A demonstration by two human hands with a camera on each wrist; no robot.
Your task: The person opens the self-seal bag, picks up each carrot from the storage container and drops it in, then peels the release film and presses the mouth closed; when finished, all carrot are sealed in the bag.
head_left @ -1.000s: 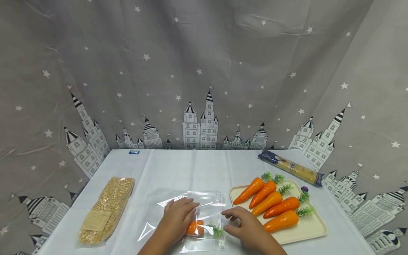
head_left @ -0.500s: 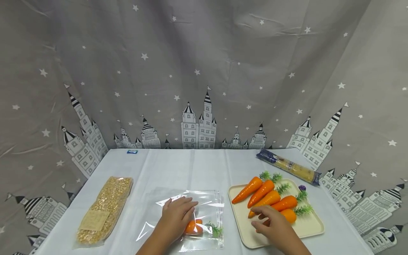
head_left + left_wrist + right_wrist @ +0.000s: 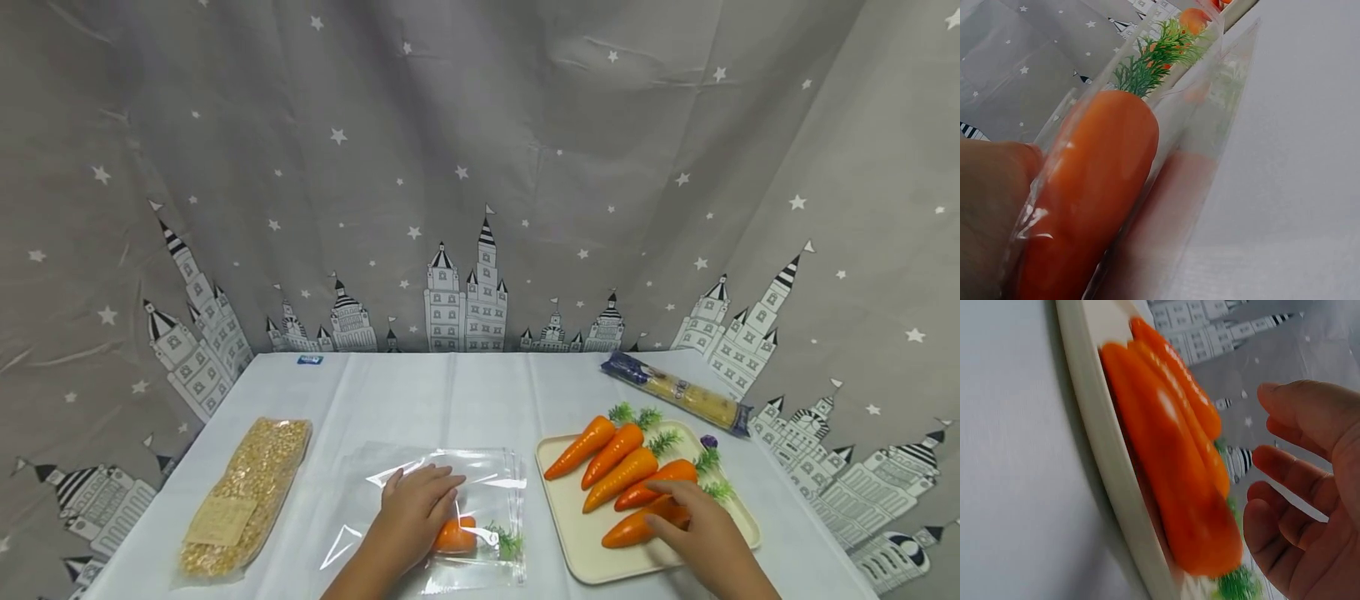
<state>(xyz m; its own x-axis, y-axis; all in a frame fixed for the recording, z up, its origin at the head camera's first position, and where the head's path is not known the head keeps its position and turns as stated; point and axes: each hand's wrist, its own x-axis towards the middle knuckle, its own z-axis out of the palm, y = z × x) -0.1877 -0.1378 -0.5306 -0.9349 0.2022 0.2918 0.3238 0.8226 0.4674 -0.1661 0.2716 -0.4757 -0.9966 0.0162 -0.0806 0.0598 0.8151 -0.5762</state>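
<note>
On the table (image 3: 465,392), a clear bag (image 3: 450,508) holding one carrot (image 3: 457,536) is pressed flat under the left hand (image 3: 416,500), fingers straight. Over the cream tray (image 3: 558,533), the nearest carrot (image 3: 637,527) is touched by the right hand (image 3: 701,533), fingers loosely spread, not closed round it

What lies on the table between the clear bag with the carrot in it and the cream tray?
Only bare white tablecloth separates the clear bag from the cream tray; the head view shows it.

No legible text or labels.
</note>
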